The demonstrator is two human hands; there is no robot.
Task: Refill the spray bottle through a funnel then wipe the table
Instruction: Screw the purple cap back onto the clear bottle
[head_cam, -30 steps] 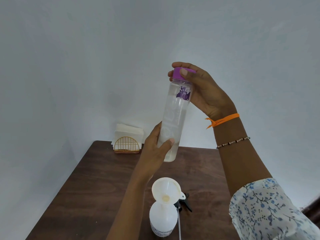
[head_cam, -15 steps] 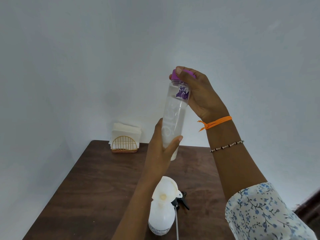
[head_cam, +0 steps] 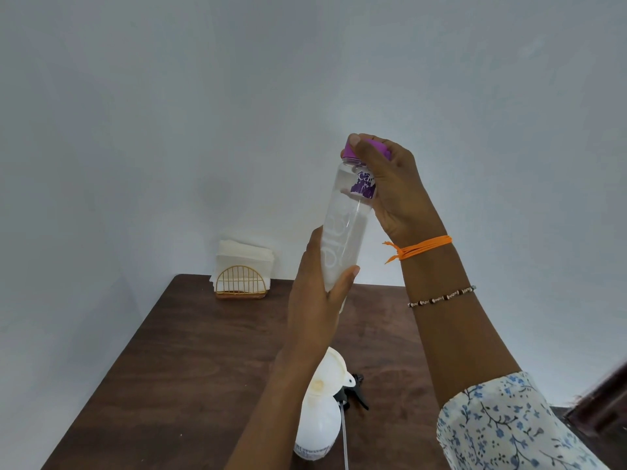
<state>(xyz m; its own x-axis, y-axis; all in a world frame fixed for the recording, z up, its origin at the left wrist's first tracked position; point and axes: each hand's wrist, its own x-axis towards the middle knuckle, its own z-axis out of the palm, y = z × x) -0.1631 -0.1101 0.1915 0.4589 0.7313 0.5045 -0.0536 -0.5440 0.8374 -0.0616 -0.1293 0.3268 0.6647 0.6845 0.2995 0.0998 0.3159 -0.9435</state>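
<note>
The task is at an early step — the funnel [head_cam: 330, 374] already sits in the spray bottle [head_cam: 317, 425] on the table [head_cam: 176, 368], but nothing is poured and wiping remains. The left hand [head_cam: 317, 300] grips the water bottle [head_cam: 346, 228] (held in the air), the right hand [head_cam: 390, 184] grips its purple cap [head_cam: 349, 154]. Compared with one second ago, the right thumb sits further round the cap — probably unscrewing.

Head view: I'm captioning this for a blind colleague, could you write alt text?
A person holds a clear water bottle upright above a brown table, left hand round its body, right hand gripping its purple cap. Below stands a white spray bottle with a funnel in its neck; a napkin holder sits behind.
</note>
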